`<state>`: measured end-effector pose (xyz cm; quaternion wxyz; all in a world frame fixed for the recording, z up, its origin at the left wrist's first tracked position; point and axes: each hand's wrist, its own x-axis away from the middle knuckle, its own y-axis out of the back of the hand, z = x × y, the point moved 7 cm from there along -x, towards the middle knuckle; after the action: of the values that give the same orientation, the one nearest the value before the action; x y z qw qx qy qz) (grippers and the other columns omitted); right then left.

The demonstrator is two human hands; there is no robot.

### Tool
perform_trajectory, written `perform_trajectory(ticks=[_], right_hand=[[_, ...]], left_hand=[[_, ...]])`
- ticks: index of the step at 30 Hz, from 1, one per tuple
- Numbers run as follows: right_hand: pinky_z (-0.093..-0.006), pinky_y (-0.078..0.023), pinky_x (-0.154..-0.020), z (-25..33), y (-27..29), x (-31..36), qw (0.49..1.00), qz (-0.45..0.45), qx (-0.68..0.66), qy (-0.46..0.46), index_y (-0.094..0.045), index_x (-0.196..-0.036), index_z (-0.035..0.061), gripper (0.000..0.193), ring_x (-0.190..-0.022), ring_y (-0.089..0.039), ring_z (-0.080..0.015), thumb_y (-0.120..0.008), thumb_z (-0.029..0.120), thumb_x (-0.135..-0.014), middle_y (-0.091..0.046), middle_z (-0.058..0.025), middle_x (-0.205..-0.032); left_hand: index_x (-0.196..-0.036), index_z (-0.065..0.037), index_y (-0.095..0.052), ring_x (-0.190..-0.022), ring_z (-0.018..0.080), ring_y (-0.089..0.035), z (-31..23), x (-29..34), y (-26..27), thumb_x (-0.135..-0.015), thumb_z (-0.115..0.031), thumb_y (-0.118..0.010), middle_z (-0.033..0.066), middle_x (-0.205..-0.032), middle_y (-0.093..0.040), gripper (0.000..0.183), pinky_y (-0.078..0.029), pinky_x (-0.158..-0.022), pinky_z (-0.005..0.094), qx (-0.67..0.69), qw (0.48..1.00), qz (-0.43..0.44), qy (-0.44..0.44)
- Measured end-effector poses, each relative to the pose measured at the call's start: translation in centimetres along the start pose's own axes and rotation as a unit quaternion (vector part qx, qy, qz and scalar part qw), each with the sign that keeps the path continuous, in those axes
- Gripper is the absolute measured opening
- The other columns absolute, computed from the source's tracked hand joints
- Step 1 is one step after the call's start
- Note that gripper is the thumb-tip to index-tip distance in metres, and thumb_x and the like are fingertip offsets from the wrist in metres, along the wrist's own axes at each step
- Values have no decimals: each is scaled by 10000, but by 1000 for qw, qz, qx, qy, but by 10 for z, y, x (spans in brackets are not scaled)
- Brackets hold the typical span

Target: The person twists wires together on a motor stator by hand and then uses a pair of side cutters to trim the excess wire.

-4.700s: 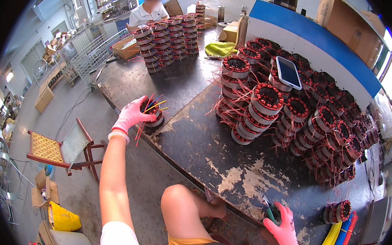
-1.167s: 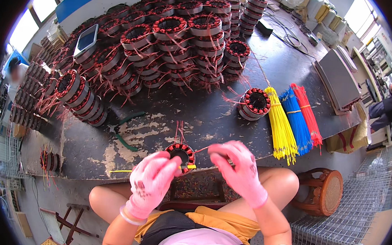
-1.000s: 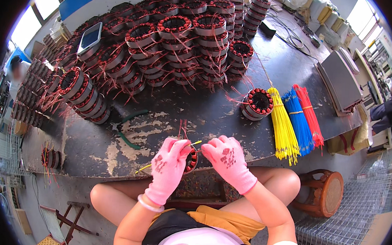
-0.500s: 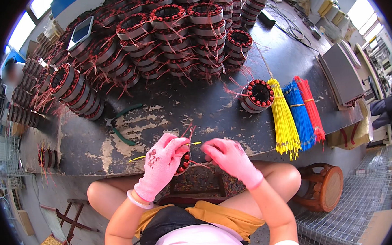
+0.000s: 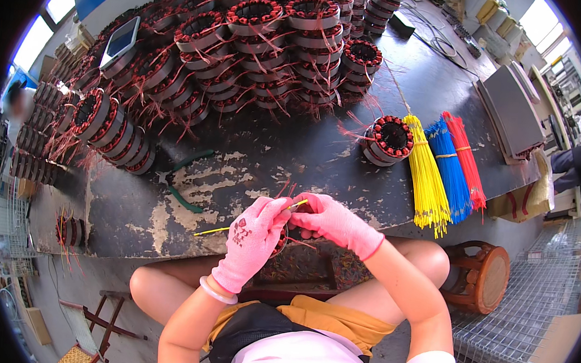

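My left hand [image 5: 254, 236], in a pink glove, is closed in a pinch on a thin yellow wire [image 5: 211, 231]. One end of the wire sticks out to the left, and its tip shows between my two hands. Under the left fingers is a stator [image 5: 280, 243] with red windings, mostly hidden, at the table's near edge; a few thin red leads poke up and out from it. My right hand [image 5: 334, 223], gloved alike, meets the left one at the wire's tip. Its thumb and fingers are pressed together; what they hold is hidden.
Stators [image 5: 253, 29] stand stacked at the back, with another stator [image 5: 387, 142] to the right. Bundles of yellow [image 5: 427, 176], blue [image 5: 449, 168] and red wires [image 5: 465, 159] lie beside it. Green-handled pliers [image 5: 184, 200] rest left of my hands. A wooden stool [image 5: 487, 279] stands at right.
My right hand has moved left and now meets my left hand at the yellow wire's tip. The left hand keeps its pinch, having shifted slightly right. The view has shifted a little.
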<state>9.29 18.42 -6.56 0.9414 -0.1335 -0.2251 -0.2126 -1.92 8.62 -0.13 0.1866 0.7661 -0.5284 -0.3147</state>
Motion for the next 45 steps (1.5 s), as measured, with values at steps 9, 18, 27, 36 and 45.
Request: perform_trajectory(ticks=[9, 18, 27, 36, 45], right_hand=[[-304, -548, -678, 12, -5, 60, 955, -236, 112, 141, -688, -1080, 27, 135, -737, -689, -161, -636, 43, -957, -720, -96, -915], [-362, -546, -777, 49, -5, 67, 845, -256, 327, 337, -691, -1044, 40, 138, -874, -683, -281, -676, 25, -907, -699, -126, -966], [-292, -508, -667, 53, 0, 56, 919, -177, 262, 237, -676, -1086, 7, 130, -726, -595, -108, -638, 25, -963, -676, -76, -871], [-272, -472, -651, -8, 25, 19, 994, -52, -88, 38, -655, -1067, 8, 160, -745, -564, -45, -644, 145, -986, -652, -68, -885], [-416, -569, -736, 41, -13, 71, 687, -268, 559, 380, -670, -1171, 77, 343, -829, -715, -286, -754, 249, -887, -715, -104, -1091]], left_hand=[[-1181, -88, -615, -925, 352, -675, 1, 0, -2, -896, -53, -683, 117, -1081, -632, 295, -557, -763, 427, -38, 999, 29, -21], [-1079, -59, -659, -980, 344, -650, -9, -4, -1, -904, -63, -674, 109, -1111, -635, 176, -536, -814, 424, -25, 996, 80, -33], [-1024, -44, -662, -964, 339, -655, -15, -7, -4, -919, -99, -677, 115, -1084, -651, 120, -535, -805, 423, -43, 996, 71, -27], [-981, -52, -697, -904, 309, -688, -20, -10, -13, -843, -95, -766, 86, -994, -697, 160, -557, -767, 396, -31, 996, 39, -72], [-947, -59, -692, -903, 305, -691, -13, -8, -13, -838, -70, -750, 84, -981, -696, 123, -562, -773, 391, -39, 997, 35, -54]])
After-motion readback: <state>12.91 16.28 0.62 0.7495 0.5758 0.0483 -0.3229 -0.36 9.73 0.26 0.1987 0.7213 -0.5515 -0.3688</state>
